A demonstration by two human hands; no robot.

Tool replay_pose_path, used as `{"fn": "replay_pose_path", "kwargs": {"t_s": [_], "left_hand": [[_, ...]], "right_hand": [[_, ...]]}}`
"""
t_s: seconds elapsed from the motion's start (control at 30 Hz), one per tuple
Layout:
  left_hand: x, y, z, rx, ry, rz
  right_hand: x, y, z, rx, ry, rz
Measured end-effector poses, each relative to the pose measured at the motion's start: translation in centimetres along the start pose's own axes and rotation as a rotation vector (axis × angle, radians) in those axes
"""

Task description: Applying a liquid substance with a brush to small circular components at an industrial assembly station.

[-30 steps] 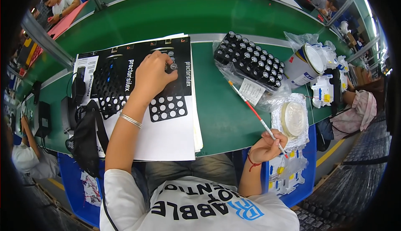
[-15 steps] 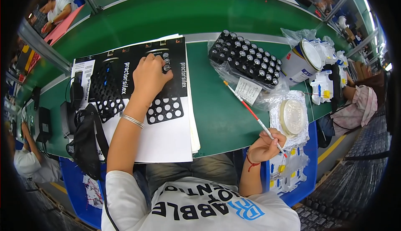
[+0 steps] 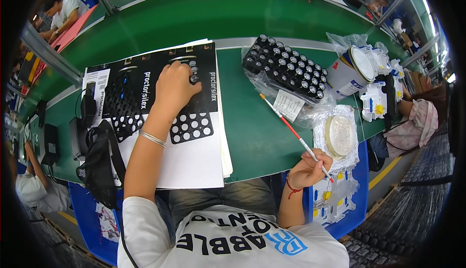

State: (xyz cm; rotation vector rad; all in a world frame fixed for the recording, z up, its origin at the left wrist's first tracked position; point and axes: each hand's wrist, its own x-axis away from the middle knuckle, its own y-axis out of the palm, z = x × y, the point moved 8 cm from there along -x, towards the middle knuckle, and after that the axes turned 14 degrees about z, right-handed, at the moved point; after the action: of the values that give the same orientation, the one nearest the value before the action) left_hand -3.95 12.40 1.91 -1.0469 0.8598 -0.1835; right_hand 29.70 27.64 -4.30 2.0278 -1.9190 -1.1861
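Note:
My left hand (image 3: 175, 87) lies on a black perforated tray (image 3: 208, 130), its fingers bent in and closed at the tray's far part. What they pinch, if anything, is hidden; small round silvery-topped pieces (image 3: 194, 69) show just beside the fingertips. Nearer me, the tray's round holes let the white sheet beneath show through. In my right hand (image 3: 310, 169) a slim paintbrush (image 3: 292, 130) is gripped, red and white along its handle. It slants up and left over the bench, its yellowish tip pointing away from me.
Printed cardboard (image 3: 160, 171) lies under the tray. A second perforated tray (image 3: 124, 103) and a black mesh bag (image 3: 103, 159) are at left. To the right stand a black rack of silvery-topped pieces (image 3: 286, 66), a metal can (image 3: 347, 74), a round lidded tub (image 3: 341, 134) and white plastic housings (image 3: 374, 104).
My left hand has shifted very slightly on the tray. The right hand and the paintbrush have stayed in place.

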Motion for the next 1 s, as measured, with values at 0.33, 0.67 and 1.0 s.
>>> {"fn": "replay_pose_path", "kwargs": {"t_s": [0.33,0.67,1.0], "left_hand": [[0.1,-0.1,-0.3,0.06,-0.018,0.011],[0.3,-0.8,0.3,0.09,0.04,0.133],[3.9,-0.1,4.6,0.052,0.204,0.075]], "right_hand": [[0.0,0.0,0.0,-0.001,-0.001,-0.013],[0.0,0.1,-0.1,0.006,-0.015,-0.024],[0.0,0.0,0.0,0.009,-0.011,-0.019]]}}
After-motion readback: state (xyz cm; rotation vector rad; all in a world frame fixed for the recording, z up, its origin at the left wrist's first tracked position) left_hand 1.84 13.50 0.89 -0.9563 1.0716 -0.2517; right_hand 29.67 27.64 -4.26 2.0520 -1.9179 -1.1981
